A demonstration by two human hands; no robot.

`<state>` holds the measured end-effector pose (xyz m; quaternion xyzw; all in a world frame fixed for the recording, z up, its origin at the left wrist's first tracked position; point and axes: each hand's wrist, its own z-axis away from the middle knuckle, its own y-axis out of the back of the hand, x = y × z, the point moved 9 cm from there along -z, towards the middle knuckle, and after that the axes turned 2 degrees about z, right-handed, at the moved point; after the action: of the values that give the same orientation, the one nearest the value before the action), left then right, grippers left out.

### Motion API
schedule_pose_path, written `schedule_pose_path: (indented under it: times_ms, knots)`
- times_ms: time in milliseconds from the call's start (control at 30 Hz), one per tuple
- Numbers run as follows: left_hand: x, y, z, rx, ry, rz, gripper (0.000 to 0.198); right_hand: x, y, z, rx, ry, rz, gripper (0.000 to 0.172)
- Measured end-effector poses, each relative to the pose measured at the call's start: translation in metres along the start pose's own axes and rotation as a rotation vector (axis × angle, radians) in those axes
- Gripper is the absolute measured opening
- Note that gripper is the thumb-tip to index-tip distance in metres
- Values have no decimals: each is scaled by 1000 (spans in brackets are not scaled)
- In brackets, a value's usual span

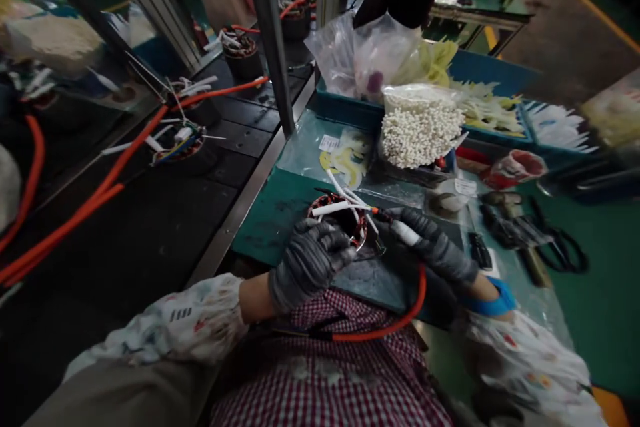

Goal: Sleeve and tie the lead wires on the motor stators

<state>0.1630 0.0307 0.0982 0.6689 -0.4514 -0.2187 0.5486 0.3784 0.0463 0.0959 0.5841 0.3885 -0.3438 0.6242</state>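
My left hand (310, 263), in a grey glove, grips the rim of a small motor stator (345, 219) with copper windings and a red edge. White leads and sleeves (340, 203) stick out across its top. My right hand (435, 247), also gloved in grey, is shut on a white sleeve (405, 232) at the end of an orange corrugated cable (390, 323). That sleeve sits just right of the stator, with a dark tip reaching towards it. The cable loops down towards my lap.
A green mat (275, 227) lies under my hands. Beyond it are a bag of white sleeves (420, 127), a blue crate (345, 107) and yellow insulation pieces. Scissors (560, 243) and tools lie to the right. A black conveyor (150, 213) on the left carries wired stators.
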Motion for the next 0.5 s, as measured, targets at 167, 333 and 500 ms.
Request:
schedule_pose_path:
  times_ms: [167,333,500]
  knots:
    - [10,8,22,-76,-374,-31,39,4,-12,16,288,351,478,43]
    - [-17,39,9,-564,-478,305,36,-45,-42,4,-59,761,831,51]
    - [-52,56,-45,-548,-320,298,46,-66,-50,-35,-470,733,655,25]
